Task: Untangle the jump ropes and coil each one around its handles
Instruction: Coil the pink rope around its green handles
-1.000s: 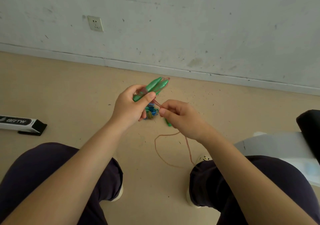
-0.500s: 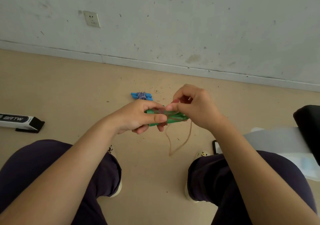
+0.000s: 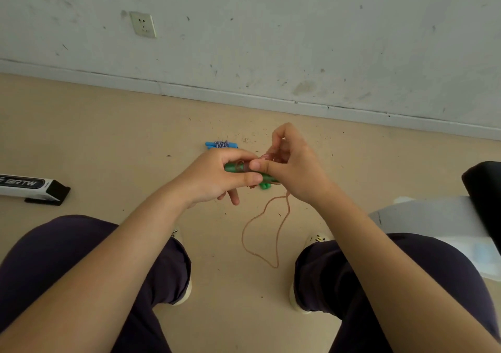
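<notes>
My left hand (image 3: 214, 176) grips the green jump-rope handles (image 3: 236, 167), held level above the floor with a few turns of thin brown rope round them. My right hand (image 3: 294, 168) pinches the brown rope (image 3: 267, 228) right at the handles, its thumb pressed on the wrap. The loose rest of the rope hangs down in a long loop between my knees. A second jump rope with blue handles (image 3: 221, 145) lies on the floor beyond my left hand, its striped cord wound round the handles.
A white and black box (image 3: 29, 188) lies on the floor at left. A grey sheet (image 3: 433, 217) and a black object (image 3: 485, 190) sit at right. My knees (image 3: 81, 257) frame the beige floor; the wall runs along the back.
The green handles swung from pointing up to lying level. My right hand moved from below them up onto the wrap, and the hanging loop now reaches lower. The blue-handled rope came into sight.
</notes>
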A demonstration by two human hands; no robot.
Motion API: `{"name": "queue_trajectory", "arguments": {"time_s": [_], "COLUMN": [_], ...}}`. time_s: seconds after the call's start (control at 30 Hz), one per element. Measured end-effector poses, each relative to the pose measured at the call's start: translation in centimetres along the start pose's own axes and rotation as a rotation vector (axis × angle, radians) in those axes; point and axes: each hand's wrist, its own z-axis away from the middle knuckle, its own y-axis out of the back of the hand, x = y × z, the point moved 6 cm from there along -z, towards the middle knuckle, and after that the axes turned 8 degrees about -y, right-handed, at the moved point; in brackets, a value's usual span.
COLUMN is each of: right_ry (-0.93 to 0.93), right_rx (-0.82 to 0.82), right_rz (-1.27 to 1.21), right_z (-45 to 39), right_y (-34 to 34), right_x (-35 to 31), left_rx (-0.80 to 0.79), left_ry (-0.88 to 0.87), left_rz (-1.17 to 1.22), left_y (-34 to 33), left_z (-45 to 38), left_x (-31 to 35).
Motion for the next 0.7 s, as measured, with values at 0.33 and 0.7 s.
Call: {"name": "queue_trajectory", "arguments": {"time_s": [0.33,0.7], "right_ry": [-0.099,-0.107], "right_rx": [-0.148,-0.242], "right_rz": [-0.148,-0.251], "right_z": [-0.2,-0.3], "right_y": [-0.3,-1.5], "right_x": [0.8,1.2], "left_rx": [0.009,0.267], "left_ry": [-0.140,-0.093], "left_rz": [0.015,0.364], "left_y": [0.1,1.7], "left_z": [0.1,0.1], "left_x": [0.8,0.8]}}
